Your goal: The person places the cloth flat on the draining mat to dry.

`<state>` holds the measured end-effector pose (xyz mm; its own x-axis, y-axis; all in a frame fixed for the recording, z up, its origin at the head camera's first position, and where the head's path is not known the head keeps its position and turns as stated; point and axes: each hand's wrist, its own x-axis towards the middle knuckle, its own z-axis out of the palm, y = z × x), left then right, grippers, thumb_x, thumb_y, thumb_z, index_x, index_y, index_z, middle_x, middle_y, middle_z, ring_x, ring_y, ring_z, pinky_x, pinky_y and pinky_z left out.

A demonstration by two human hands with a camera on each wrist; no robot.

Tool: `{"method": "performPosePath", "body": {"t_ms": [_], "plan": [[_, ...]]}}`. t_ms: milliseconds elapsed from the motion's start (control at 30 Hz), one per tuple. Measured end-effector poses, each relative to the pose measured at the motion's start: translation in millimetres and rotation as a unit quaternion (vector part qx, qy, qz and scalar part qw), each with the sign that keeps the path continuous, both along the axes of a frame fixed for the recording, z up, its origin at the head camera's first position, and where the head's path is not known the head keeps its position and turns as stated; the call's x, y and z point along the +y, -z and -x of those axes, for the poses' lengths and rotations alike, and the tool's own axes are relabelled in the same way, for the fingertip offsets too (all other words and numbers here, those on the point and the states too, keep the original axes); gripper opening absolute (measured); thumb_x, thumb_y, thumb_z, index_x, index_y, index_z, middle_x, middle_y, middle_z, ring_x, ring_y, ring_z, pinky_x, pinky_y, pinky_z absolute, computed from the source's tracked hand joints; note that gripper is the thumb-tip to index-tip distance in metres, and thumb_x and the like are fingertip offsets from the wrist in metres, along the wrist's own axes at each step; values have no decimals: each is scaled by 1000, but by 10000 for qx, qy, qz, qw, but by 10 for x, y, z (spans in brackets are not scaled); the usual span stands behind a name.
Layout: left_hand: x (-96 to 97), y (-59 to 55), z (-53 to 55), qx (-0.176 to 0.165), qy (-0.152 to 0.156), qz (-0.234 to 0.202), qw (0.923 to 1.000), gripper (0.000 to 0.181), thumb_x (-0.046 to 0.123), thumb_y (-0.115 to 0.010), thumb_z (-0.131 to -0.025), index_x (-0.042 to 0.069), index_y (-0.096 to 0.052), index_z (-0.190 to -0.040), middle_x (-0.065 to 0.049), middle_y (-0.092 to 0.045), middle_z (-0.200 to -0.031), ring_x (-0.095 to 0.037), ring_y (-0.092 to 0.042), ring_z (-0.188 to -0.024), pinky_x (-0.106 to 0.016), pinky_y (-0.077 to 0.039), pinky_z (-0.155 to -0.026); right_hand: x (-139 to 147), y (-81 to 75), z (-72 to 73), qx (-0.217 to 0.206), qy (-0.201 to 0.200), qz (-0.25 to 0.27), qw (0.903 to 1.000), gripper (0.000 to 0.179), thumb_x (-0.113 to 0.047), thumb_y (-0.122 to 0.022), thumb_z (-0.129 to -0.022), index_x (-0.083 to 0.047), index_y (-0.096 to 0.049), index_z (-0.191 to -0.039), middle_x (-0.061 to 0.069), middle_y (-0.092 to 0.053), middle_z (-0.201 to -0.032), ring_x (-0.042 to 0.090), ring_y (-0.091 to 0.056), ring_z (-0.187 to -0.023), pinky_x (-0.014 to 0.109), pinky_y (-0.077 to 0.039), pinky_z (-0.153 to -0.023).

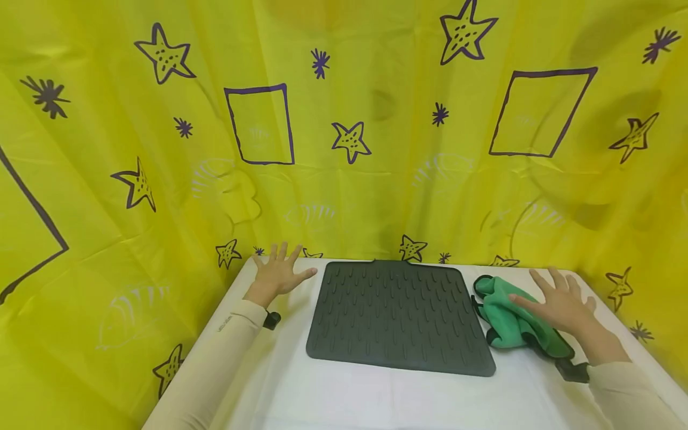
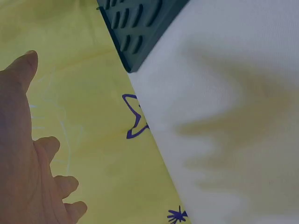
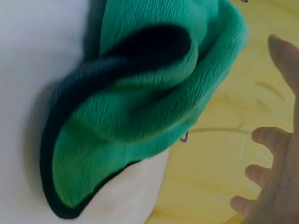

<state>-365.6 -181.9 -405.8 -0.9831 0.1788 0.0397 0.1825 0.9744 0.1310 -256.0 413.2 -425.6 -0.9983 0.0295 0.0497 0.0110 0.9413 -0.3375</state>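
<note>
A dark grey-green ribbed mat (image 1: 400,316) lies flat on the white table, with a tab at its far edge. To its right sits a crumpled green cloth with black edging (image 1: 505,316), bunched up in folds. My left hand (image 1: 276,276) is held with fingers spread, left of the mat and above the table's far left corner; it holds nothing. My right hand (image 1: 564,304) has its fingers spread as well, over the right side of the green cloth, its thumb overlapping the cloth in the head view. In the right wrist view, a gap shows between the fingers (image 3: 266,140) and the cloth (image 3: 154,102).
A yellow curtain (image 1: 322,197) printed with stars and frames hangs behind the table and along both sides. The white table (image 1: 344,394) has its far edge close against it. A dark wrist camera (image 1: 272,321) sits at the left wrist, another (image 1: 572,370) at the right.
</note>
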Motion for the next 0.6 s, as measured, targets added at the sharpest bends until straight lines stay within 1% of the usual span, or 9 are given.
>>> {"method": "performPosePath", "body": {"t_ms": [67, 167, 233, 300, 367, 467, 533, 600], "plan": [[29, 9, -10, 8, 12, -45, 10000, 90, 78, -36, -95, 25, -15, -166, -21, -10, -171, -48, -4, -157, -83, 4, -111, -36, 13, -6, 19, -38, 34, 10000, 100, -70, -47, -97, -2, -11, -162, 40, 3, -161, 71, 3, -141, 93, -5, -93], [94, 31, -16, 1, 50, -192, 9998, 88, 77, -34, -97, 23, -19, -165, -22, -13, -171, -48, -6, -157, -81, 3, -114, -104, 39, -11, 165, -54, 142, 9997, 95, -65, -49, -99, 2, -19, -159, 42, -5, -159, 74, -6, -137, 92, -16, -89], [157, 46, -27, 6, 88, -332, 9994, 87, 76, -33, -98, 22, -22, -165, -22, -17, -170, -48, -11, -157, -79, 1, -116, -169, 61, -15, 292, -38, 269, 9992, 88, -59, -50, -101, 5, -25, -156, 44, -11, -155, 75, -12, -133, 90, -24, -85], [237, 65, -46, 8, 165, -530, 9985, 84, 73, -35, -99, 21, -26, -164, -22, -23, -168, -48, -17, -156, -77, -2, -118, -248, 88, -21, 443, -10, 433, 9981, 79, -53, -50, -103, 7, -33, -151, 46, -17, -151, 77, -17, -128, 88, -30, -82], [326, 98, -74, 73, 262, -760, 9967, 79, 69, -40, -100, 20, -31, -162, -21, -32, -165, -45, -27, -154, -75, -7, -119, -347, 126, -26, 571, 39, 645, 9963, 71, -48, -52, -104, 8, -39, -146, 46, -23, -147, 75, -23, -125, 84, -34, -81], [469, 181, -124, 338, 389, -1070, 9929, 69, 57, -51, -101, 16, -44, -155, -19, -49, -155, -44, -46, -143, -71, -26, -116, -500, 189, -9, 783, 41, 1015, 9917, 64, -40, -55, -104, 10, -45, -141, 46, -32, -144, 70, -28, -125, 78, -32, -89], [568, 246, -161, 516, 432, -1363, 9884, 60, 50, -59, -100, 13, -54, -148, -16, -60, -146, -41, -57, -132, -66, -39, -110, -590, 227, 11, 861, 97, 1261, 9882, 62, -38, -56, -104, 11, -46, -141, 46, -34, -143, 68, -28, -127, 75, -29, -94], [670, 315, -200, 599, 456, -1720, 9822, 51, 43, -63, -99, 12, -62, -140, -15, -67, -136, -38, -64, -122, -59, -49, -101, -656, 261, 27, 844, 209, 1455, 9855, 63, -38, -56, -104, 11, -45, -142, 45, -36, -144, 68, -27, -130, 75, -25, -99]]}}
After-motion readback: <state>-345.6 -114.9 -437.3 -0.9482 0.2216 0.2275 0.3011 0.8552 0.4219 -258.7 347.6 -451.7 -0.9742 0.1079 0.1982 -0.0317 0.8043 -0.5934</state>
